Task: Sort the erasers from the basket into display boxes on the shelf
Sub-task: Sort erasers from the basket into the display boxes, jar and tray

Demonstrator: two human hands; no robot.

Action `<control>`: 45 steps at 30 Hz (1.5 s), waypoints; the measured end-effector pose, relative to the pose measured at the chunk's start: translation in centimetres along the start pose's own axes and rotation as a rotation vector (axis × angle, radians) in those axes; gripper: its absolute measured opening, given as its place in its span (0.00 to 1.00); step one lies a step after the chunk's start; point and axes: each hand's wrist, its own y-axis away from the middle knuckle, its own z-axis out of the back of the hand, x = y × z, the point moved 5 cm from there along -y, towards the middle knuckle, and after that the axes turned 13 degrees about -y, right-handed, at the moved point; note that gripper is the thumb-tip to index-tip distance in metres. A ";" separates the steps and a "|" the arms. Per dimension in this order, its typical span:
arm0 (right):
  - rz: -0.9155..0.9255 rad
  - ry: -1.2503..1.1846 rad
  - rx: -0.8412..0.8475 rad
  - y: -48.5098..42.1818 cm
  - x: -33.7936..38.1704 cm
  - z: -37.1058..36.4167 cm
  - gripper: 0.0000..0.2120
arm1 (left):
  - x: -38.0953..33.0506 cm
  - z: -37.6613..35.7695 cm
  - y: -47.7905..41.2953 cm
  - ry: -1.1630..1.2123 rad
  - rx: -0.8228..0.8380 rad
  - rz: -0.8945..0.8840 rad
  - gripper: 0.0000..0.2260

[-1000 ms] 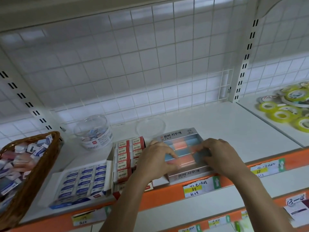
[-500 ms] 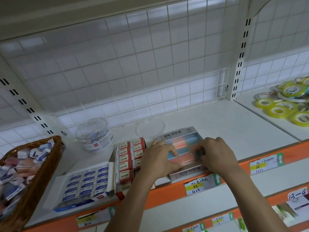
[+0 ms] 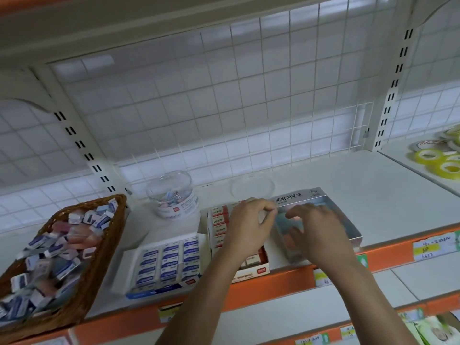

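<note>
A wicker basket (image 3: 104,257) at the left of the shelf holds several loose erasers (image 3: 57,247), blue-sleeved and pastel. A silver display box (image 3: 321,199) with pink and blue erasers sits at the shelf's front, right of centre. My right hand (image 3: 318,235) is over this box, its bent fingertips touching the erasers inside. My left hand (image 3: 249,230) hovers at the box's left edge with thumb and fingers curled together; blur hides whether it holds anything. To the left stand a box of red-sleeved erasers (image 3: 219,227) and a box of blue-sleeved erasers (image 3: 169,265).
A clear round tub (image 3: 174,195) with a few erasers stands behind the boxes, its lid (image 3: 252,186) flat beside it. Rolls of yellow tape (image 3: 438,163) lie on the neighbouring shelf at right. A wire grid backs the shelf (image 3: 348,185). Orange price rails run along the front edges.
My left hand has drawn back from inside the silver box to its left edge, and its fingers have curled. My right hand stays on the erasers. The view has swung left, showing more of the basket.
</note>
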 end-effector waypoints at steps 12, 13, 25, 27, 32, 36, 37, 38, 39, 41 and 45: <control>0.257 -0.125 0.100 0.5 13.8 -8.8 0.12 | 10.6 9.7 5.8 -0.363 -0.056 0.134 0.09; 0.273 -0.136 0.115 0.8 15.2 -9.8 0.13 | 11.5 10.7 6.5 -0.398 -0.065 0.149 0.10; 0.472 -0.175 0.343 2.4 29.2 -20.2 0.14 | 22.5 19.5 13.8 -0.684 -0.049 0.437 0.12; 0.484 -0.180 0.380 2.4 30.8 -21.7 0.15 | 24.2 20.3 14.6 -0.699 -0.017 0.486 0.14; 0.488 -0.038 0.443 1.3 33.0 -24.6 0.15 | 26.9 20.9 16.1 -0.683 0.029 0.585 0.10; 0.494 0.236 0.473 0.3 33.4 -26.3 0.13 | 27.6 20.5 16.0 -0.742 0.095 0.617 0.10; 0.485 0.264 0.465 0.2 33.4 -26.7 0.13 | 27.8 20.4 16.0 -0.760 0.103 0.619 0.10; 0.479 0.271 0.448 0.2 33.4 -27.0 0.13 | 27.8 20.3 16.0 -0.770 0.112 0.619 0.10; 0.474 0.260 0.430 0.1 33.3 -27.2 0.14 | 28.0 20.2 15.9 -0.777 0.118 0.615 0.09; 0.472 0.227 0.401 -0.1 33.3 -27.3 0.14 | 28.1 20.0 15.9 -0.789 0.116 0.590 0.09; 0.486 0.183 0.404 0.0 33.1 -27.0 0.16 | 27.7 19.8 15.8 -0.739 0.089 0.523 0.12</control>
